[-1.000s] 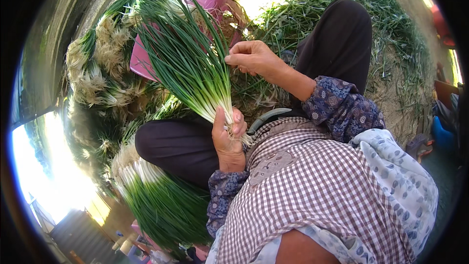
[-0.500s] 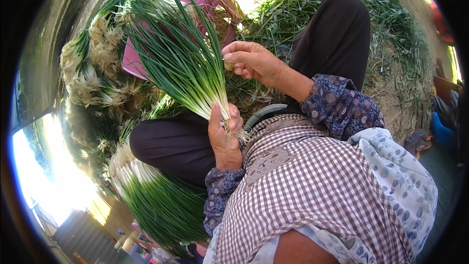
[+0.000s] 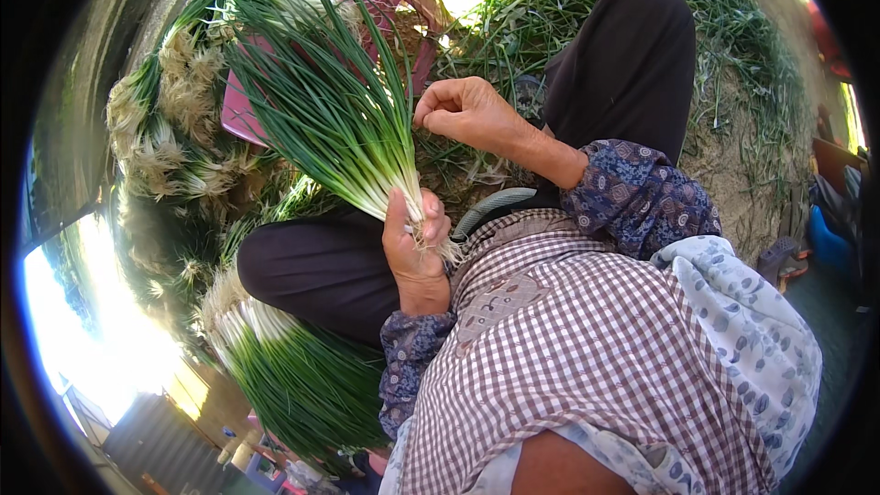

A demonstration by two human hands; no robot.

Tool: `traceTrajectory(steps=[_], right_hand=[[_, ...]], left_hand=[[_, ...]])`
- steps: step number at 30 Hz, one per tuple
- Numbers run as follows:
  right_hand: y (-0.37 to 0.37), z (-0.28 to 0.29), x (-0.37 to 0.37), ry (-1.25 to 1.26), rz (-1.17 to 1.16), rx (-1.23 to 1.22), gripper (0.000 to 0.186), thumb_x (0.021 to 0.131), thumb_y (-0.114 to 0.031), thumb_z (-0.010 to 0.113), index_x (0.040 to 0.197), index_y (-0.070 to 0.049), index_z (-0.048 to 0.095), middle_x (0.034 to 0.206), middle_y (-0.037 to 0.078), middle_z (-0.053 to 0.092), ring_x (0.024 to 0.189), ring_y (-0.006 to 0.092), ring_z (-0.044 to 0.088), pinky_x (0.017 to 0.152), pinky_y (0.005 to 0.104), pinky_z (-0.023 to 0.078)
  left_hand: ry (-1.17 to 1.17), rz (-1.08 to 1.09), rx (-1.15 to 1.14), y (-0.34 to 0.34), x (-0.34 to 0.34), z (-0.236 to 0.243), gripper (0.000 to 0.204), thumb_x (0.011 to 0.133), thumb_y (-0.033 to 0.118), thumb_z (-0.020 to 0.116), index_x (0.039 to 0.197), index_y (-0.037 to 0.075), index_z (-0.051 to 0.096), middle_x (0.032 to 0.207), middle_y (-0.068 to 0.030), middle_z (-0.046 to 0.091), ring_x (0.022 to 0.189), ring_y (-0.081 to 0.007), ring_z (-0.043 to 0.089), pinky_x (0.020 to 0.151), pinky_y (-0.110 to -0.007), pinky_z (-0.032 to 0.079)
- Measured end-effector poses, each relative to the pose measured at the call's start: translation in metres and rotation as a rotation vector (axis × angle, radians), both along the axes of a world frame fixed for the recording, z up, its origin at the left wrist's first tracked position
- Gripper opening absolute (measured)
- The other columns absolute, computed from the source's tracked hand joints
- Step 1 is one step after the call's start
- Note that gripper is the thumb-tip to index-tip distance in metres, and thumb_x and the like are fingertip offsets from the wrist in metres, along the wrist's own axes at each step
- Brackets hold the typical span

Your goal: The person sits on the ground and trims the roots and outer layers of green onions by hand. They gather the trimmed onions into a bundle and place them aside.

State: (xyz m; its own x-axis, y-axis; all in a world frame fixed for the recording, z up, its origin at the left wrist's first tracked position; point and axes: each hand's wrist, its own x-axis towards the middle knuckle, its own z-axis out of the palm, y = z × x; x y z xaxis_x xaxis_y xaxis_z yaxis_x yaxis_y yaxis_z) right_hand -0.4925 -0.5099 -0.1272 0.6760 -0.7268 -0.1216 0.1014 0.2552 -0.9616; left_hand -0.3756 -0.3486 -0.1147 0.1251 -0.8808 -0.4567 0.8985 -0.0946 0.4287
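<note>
My left hand [image 3: 411,252] is wrapped round the white root end of a bunch of spring onions [image 3: 339,119]. The green tops fan up and to the left, over a pink plastic stool [image 3: 244,110]. The thin roots hang out beside my fingers, above my lap. Just right of the green stalks, my right hand [image 3: 472,117] is closed, thumb pressed to the curled fingers. Whatever may be pinched there is hidden from sight.
Several spring onion bundles [image 3: 156,160] with pale roots lie at the left. Another large bundle [image 3: 302,376] rests beside my left knee. Loose green leaves [image 3: 733,46] are heaped beyond my right knee. Shoes [image 3: 777,257] stand at the right.
The bit of yellowish-green leaf seen at my right fingertips no longer shows, and those fingers have curled in. My left hand and the bunch have shifted slightly left.
</note>
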Motion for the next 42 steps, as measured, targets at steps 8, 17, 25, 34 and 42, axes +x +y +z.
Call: traceTrajectory(steps=[8,17,25,34,42], right_hand=[[0.015,0.006,0.004,-0.183,-0.021,0.122,0.013,0.083,-0.009,0.069,0.091,0.002,0.068,0.08,0.002,0.067,0.072,0.0061,0.059,0.067,0.0213,0.049],[0.013,0.015,-0.001,-0.059,0.171,0.466,0.014,0.084,-0.015,0.07,0.081,-0.002,0.066,0.065,-0.007,0.056,0.056,-0.001,0.047,0.048,0.0161,0.035],[0.026,0.052,-0.046,-0.295,0.301,0.389,0.009,0.082,-0.009,0.069,0.08,-0.003,0.063,0.062,-0.004,0.053,0.048,0.0007,0.041,0.039,0.0184,0.027],[-0.027,0.073,-0.065,-0.402,-0.358,0.313,0.047,0.094,-0.027,0.056,0.13,0.001,0.044,0.122,0.018,0.055,0.083,0.0147,0.063,0.059,0.0183,0.048],[0.014,0.046,0.001,0.145,-0.126,-0.209,0.035,0.082,-0.029,0.072,0.094,0.003,0.064,0.061,0.0,0.056,0.056,0.0043,0.048,0.049,0.0219,0.038]], left_hand=[[-0.042,0.007,0.025,-0.001,-0.006,0.008,0.032,0.098,0.022,0.05,0.118,-0.003,0.047,0.075,-0.0084,0.051,0.053,-0.0074,0.041,0.043,-0.018,0.034],[-0.095,0.024,0.093,-0.006,-0.005,0.009,0.024,0.088,0.012,0.059,0.108,0.0,0.052,0.069,-0.005,0.054,0.048,-0.007,0.043,0.04,-0.018,0.031],[-0.095,0.092,0.123,-0.01,-0.011,0.013,0.01,0.09,0.01,0.056,0.095,0.002,0.052,0.068,-0.0043,0.053,0.047,-0.0065,0.043,0.04,-0.018,0.031],[-0.257,0.06,0.158,-0.007,-0.017,0.014,0.03,0.095,0.031,0.054,0.104,0.003,0.049,0.072,-0.0076,0.056,0.048,-0.0075,0.044,0.043,-0.019,0.032],[-0.482,0.141,0.141,0.003,-0.021,0.032,0.056,0.095,0.056,0.038,0.102,0.002,0.049,0.066,-0.0073,0.055,0.044,-0.0085,0.04,0.041,-0.02,0.029]])
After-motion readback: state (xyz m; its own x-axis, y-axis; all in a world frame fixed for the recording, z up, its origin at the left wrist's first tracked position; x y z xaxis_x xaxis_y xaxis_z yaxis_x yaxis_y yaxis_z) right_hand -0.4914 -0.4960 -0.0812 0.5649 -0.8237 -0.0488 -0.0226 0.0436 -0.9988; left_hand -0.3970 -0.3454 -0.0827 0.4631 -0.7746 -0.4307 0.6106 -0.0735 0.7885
